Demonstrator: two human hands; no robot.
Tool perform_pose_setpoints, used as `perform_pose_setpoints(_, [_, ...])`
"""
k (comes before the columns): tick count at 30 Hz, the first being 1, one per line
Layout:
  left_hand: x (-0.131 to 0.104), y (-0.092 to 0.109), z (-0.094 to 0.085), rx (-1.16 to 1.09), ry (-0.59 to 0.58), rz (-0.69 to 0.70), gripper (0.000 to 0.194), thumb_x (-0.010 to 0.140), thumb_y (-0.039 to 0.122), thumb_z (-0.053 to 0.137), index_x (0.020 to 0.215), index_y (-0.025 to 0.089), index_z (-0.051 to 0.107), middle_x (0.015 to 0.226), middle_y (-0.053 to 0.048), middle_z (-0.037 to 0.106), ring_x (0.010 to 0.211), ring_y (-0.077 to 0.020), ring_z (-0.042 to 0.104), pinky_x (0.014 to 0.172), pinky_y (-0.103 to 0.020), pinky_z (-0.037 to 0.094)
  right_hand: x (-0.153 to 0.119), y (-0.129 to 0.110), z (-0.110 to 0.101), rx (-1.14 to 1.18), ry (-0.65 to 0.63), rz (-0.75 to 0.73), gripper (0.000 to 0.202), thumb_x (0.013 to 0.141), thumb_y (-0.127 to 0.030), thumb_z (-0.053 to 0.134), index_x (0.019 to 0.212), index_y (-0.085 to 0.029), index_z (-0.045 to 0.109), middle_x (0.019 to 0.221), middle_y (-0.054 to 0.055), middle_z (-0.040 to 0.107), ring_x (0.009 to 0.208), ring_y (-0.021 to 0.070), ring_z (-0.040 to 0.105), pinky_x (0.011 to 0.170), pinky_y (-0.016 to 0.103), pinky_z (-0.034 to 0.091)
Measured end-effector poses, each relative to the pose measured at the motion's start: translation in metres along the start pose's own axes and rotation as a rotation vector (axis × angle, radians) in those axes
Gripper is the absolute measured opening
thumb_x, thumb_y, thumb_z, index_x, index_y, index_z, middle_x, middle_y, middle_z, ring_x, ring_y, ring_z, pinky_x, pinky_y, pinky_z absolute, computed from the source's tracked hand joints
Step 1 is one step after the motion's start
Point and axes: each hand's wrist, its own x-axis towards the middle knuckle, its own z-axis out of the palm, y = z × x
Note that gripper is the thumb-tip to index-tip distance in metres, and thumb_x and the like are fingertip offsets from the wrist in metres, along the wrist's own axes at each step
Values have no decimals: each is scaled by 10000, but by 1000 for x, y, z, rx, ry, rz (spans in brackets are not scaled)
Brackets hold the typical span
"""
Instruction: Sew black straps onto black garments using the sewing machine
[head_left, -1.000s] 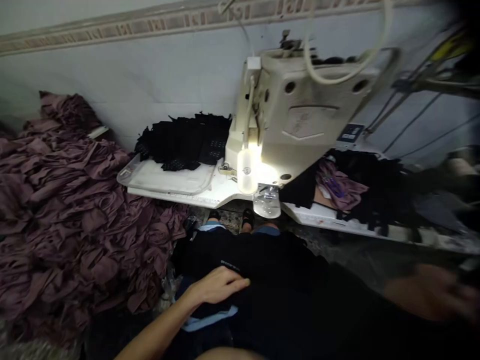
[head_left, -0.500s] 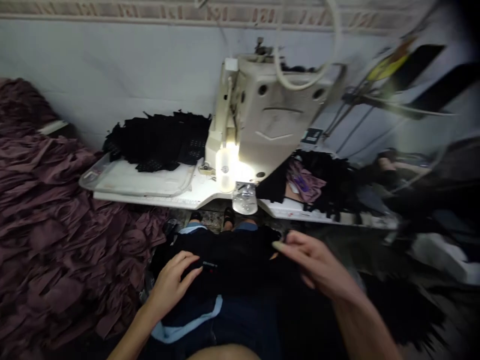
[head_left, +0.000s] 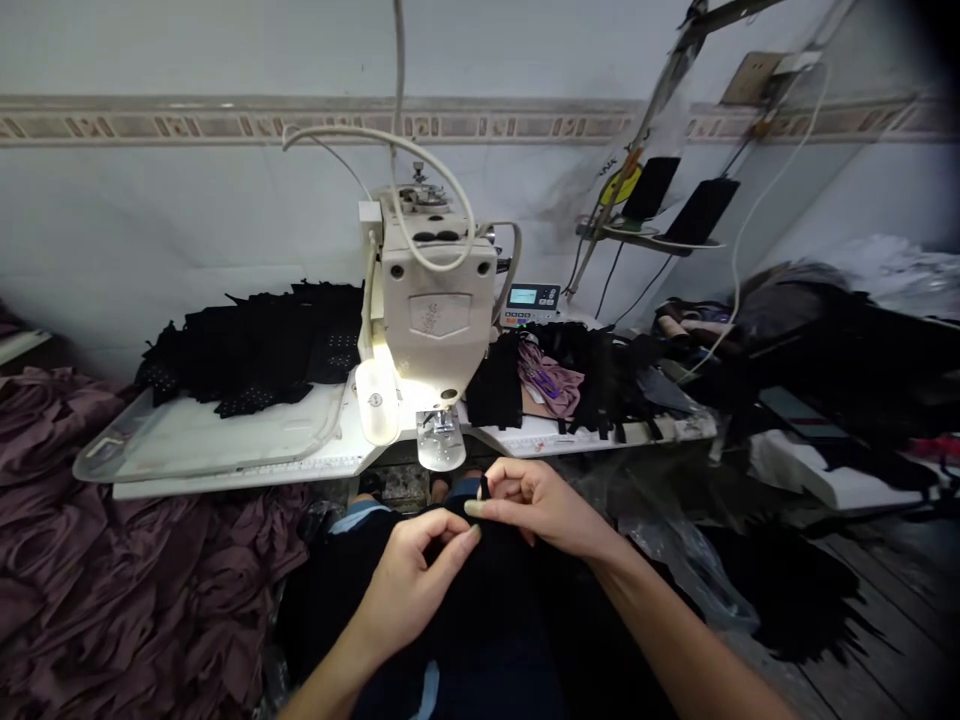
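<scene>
- Pinching a small black piece (head_left: 484, 488) with the right hand (head_left: 544, 510), thumb and bent forefinger closed on it, just nearer than the table's edge.
- With the left hand (head_left: 409, 565) close beside, nearer and to the left: fingers curled, thumb and forefinger nearly meeting at the tips; hard to tell of any cloth between them.
- Under both hands, across the lap: black fabric (head_left: 341, 575), with a light-blue strip (head_left: 429, 690) at the near side.
- Beyond the hands, on a white sewing table (head_left: 330, 460): an industrial sewing machine (head_left: 439, 310) with a lit lamp (head_left: 376, 405) and a clear guard (head_left: 440, 450).
- Left of the machine: stacked black fabric pieces (head_left: 262, 340), partly on a clear plastic tray (head_left: 232, 445).
- Right of the machine: a control panel (head_left: 529, 300), far, and a crumpled mauve cloth (head_left: 555, 380) amid black pieces.
- Farther right, on a stand: two black thread cones (head_left: 651, 190).
- At near left: a large mauve fabric heap (head_left: 112, 560).
</scene>
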Motion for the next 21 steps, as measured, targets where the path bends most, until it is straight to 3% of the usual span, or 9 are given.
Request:
perform_pose_setpoints(4, [15, 13, -16, 225, 144, 132, 330, 1068, 405, 583, 833, 198, 687, 778, -10, 698, 712, -163, 638, 686, -260, 478, 21, -8, 4, -172, 175, -238, 324, 910, -500, 823, 829, -192, 763, 700, 1, 666, 598, 143, 578, 510, 248, 429])
perform_pose_setpoints(7, [25, 11, -27, 498, 316, 271, 288, 1077, 340, 571, 863, 203, 706, 805, -25, 717, 740, -181, 675, 730, -284, 524, 41, -8, 10, -329, 329, -456, 282, 955, -449, 779, 805, -212, 814, 814, 52, 723, 688, 186, 629, 581, 292, 458])
perform_pose_setpoints(9, [28, 7, -30, 757, 495, 416, 225, 1070, 286, 588, 937, 202, 748, 866, -56, 742, 819, -217, 713, 810, -339, 560, 53, -4, 15, -373, 408, -535, 243, 952, -429, 784, 834, -222, 831, 876, 64, 723, 692, 186, 623, 575, 300, 459])
perform_pose_setpoints(11, [29, 2, -28, 958, 584, 605, 177, 1054, 197, 606, 1123, 193, 768, 1040, -104, 786, 1009, -269, 749, 950, -417, 579, 62, 1, 19, -362, 470, -557, 221, 940, -422, 795, 867, -218, 835, 915, 69, 711, 660, 170, 603, 530, 293, 440])
perform_pose_setpoints(13, [27, -1, -21, 1068, 515, 781, 308, 1036, 108, 608, 1321, 159, 711, 1240, -141, 782, 1214, -291, 721, 1095, -462, 551, 66, 3, 21, -346, 495, -559, 222, 951, -413, 782, 886, -208, 835, 935, 75, 707, 631, 156, 589, 489, 286, 417])
perform_pose_setpoints(15, [25, -4, -12, 1141, 414, 858, 393, 1022, 60, 602, 1407, 111, 657, 1336, -158, 760, 1304, -290, 689, 1161, -459, 528, 64, 3, 21, -376, 489, -579, 219, 974, -396, 758, 899, -207, 839, 940, 80, 714, 634, 158, 596, 496, 289, 432])
perform_pose_setpoints(18, [23, -10, -2, 1187, 423, 818, 429, 995, 32, 608, 1421, 70, 646, 1379, -187, 737, 1326, -314, 677, 1161, -477, 537, 55, 3, 18, -466, 427, -629, 204, 1008, -370, 726, 940, -231, 859, 988, 86, 730, 743, 195, 654, 651, 330, 547])
perform_pose_setpoints(21, [23, -14, 2, 1113, 467, 795, 428, 986, 59, 616, 1411, 92, 656, 1353, -199, 741, 1303, -328, 687, 1111, -493, 575, 42, 8, 17, -510, 375, -642, 225, 1050, -383, 673, 1105, -276, 863, 1210, 109, 719, 933, 240, 691, 871, 413, 597])
